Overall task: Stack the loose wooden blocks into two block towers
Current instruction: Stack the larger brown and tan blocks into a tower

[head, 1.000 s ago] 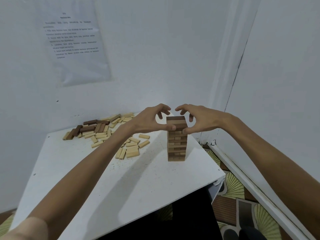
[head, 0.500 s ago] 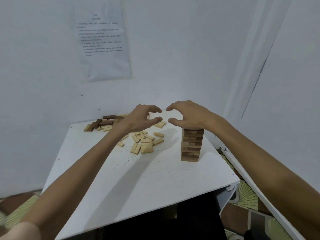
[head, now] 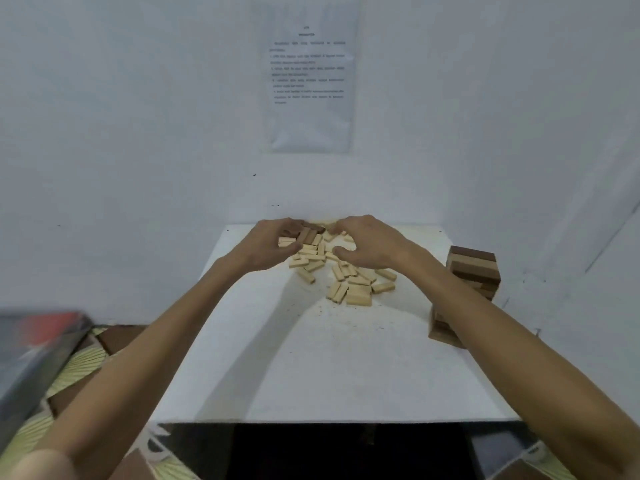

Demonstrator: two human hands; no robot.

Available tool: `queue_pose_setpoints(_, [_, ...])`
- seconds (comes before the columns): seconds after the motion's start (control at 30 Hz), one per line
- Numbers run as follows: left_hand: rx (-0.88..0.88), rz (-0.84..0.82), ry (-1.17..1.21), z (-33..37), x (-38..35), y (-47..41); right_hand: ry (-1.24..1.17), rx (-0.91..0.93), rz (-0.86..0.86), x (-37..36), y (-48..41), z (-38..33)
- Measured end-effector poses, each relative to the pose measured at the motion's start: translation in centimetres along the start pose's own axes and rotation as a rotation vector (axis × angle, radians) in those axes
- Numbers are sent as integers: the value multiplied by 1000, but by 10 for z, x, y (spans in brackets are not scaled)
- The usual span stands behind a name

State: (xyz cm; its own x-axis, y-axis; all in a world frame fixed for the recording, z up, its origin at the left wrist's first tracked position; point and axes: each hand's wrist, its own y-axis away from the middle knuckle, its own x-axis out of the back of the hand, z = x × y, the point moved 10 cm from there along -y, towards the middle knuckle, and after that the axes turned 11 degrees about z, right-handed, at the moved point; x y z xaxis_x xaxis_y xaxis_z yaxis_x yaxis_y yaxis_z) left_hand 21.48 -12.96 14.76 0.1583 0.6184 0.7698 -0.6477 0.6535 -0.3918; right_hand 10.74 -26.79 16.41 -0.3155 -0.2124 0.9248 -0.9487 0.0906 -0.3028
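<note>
Several loose wooden blocks [head: 346, 282], mostly pale with a few dark ones, lie in a pile at the far middle of the white table [head: 311, 375]. My left hand [head: 270, 247] reaches into the pile's far left part, fingers and thumb curled round a few blocks [head: 304, 237]. My right hand [head: 370, 244] hovers over the pile's far right part in a loose curl, nothing held between thumb and fingers. One block tower [head: 472, 268] of dark and pale layers stands at the table's right edge, its lower half hidden behind my right forearm.
White walls close the table in at the back and right; a printed sheet [head: 311, 81] hangs on the back wall. A dark box [head: 34, 344] lies on the patterned floor [head: 79, 368] to the left. The table's near half is bare.
Both hands left the tower top and moved left and away to the loose pile. My left hand has closed on some blocks. The view swung left, so the tower now sits at the right.
</note>
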Motion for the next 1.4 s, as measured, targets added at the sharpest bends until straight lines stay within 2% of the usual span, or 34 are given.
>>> queue_pose_setpoints(0.5, [201, -20, -106, -114, -11, -44, -106, -57, -67, -99, -101, -1])
queue_pose_setpoints(0.73, [354, 89, -102, -169, -19, -73, -59, -71, -22, -148, -151, 14])
queue_pose_setpoints(0.9, [367, 38, -159, -197, -38, -87, 5, -80, 47, -170, -179, 20])
queue_pose_setpoints(1.1, [343, 54, -247, -210, -57, -89, 17, -96, 126, -188, -189, 26])
queue_pose_setpoints(1.27, [375, 109, -198, -211, -65, -89, -12, -100, 171, -187, -186, 29])
queue_pose_setpoints(1.4, [482, 150, -104, -212, -66, -87, -69, -92, 201, -181, -180, 28])
